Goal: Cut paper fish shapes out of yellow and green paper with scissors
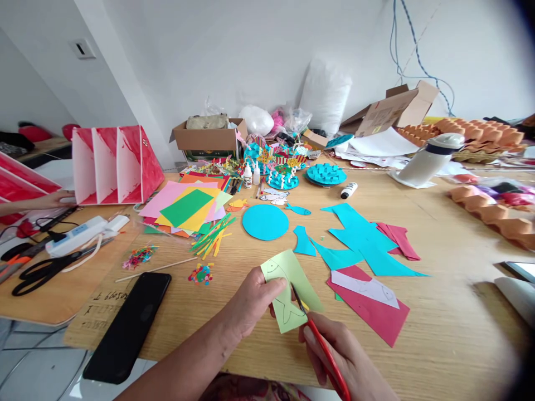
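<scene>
My left hand (261, 298) pinches a light green sheet of paper (307, 287) near the table's front edge, thumb on top. A fish outline is drawn on the sheet, its head at the upper left and its tail toward me. In my right hand (334, 345) is a pair of scissors (324, 348) with red handles. Their blades are at the sheet, beside the drawn fish. A blue paper circle (265, 222) lies beyond my hands. To the right are blue paper offcuts (363, 239) and a dark red sheet (376, 312) under a white strip (365, 288) with a drawn fish.
A black phone (127, 328), black scissors (50, 270) and a white power strip (81, 234) lie at the left. Coloured paper sheets (186, 209) are stacked behind. Glue bottles (248, 175) stand mid-table, a white jug-like object (430, 161) at the right. Another person's hand (54, 199) touches a red-white stand (115, 167).
</scene>
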A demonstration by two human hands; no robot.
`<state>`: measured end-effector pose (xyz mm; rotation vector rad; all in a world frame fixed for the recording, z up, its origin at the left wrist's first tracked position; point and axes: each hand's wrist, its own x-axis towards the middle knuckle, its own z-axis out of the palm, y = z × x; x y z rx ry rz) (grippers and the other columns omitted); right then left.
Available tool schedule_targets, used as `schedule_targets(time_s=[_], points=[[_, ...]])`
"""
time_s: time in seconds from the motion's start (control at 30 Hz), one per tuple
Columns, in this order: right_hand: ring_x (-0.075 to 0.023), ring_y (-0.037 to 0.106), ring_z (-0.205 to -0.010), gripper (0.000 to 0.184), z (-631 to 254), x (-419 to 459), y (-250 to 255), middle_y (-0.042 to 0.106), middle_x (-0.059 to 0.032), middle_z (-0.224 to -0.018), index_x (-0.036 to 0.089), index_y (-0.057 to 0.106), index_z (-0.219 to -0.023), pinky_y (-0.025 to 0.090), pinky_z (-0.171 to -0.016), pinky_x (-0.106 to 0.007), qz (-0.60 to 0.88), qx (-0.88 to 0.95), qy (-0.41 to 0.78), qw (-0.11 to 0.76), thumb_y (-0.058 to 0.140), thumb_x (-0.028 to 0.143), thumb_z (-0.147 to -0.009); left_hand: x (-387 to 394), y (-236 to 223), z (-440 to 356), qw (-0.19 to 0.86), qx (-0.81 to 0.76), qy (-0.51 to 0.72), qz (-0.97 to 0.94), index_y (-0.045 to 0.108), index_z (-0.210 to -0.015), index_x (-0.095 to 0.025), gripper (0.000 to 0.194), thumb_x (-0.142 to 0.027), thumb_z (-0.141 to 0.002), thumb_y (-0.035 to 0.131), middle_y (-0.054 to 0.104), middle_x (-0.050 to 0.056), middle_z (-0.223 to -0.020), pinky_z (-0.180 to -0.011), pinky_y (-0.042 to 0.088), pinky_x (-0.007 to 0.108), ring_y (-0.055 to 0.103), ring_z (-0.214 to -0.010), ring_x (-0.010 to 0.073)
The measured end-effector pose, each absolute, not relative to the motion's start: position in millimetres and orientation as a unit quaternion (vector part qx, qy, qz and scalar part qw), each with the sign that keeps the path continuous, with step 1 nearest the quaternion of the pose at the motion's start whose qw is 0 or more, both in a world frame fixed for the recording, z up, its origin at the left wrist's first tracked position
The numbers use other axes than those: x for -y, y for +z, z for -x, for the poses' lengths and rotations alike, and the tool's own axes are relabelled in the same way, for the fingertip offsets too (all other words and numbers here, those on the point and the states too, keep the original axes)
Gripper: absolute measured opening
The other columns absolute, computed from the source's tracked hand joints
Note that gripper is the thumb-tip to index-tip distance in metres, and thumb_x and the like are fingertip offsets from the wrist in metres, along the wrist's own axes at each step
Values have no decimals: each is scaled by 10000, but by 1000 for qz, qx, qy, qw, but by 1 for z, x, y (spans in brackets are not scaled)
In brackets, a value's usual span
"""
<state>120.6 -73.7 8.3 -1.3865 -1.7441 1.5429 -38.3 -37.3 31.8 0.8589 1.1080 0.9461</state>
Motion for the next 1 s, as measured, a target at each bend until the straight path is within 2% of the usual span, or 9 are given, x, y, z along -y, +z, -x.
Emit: schedule_targets(time_s=[0.23,0.5,0.67,1.0], points=[[-109,430,-475,401,-120,75,-1,445,57,-482,203,414,-601,315,-474,-215,490,633,558,218,381,491,-879,36,30,39,669,-482,431,-367,587,-755,-140,136,-254,-693,550,545,-1,-602,-548,399,220,493,-548,114],[-104,394,-441,444,-112,77,6,416,62,-444,195,444,-624,298,-440,-209,508,607,568,225,342,557,-860,37,30,36,664,-486,429,-374,537,-668,-159,90,-247,-690,539,490,-38,-558,-506,366,205,437,-494,88],[-96,384,-434,419,-112,80,5,406,65,-461,202,411,-599,282,-425,-202,486,592,596,241,394,536,-851,36,28,41,650,-487,434,-390,535,-698,-159,78,-233,-715,515,495,-37,-564,-503,356,200,441,-501,86],[-93,385,-435,446,-110,77,6,419,60,-463,197,428,-629,297,-435,-203,486,582,612,224,351,576,-852,37,28,38,661,-477,418,-401,542,-690,-153,109,-257,-709,513,516,-21,-568,-523,374,218,450,-510,100]])
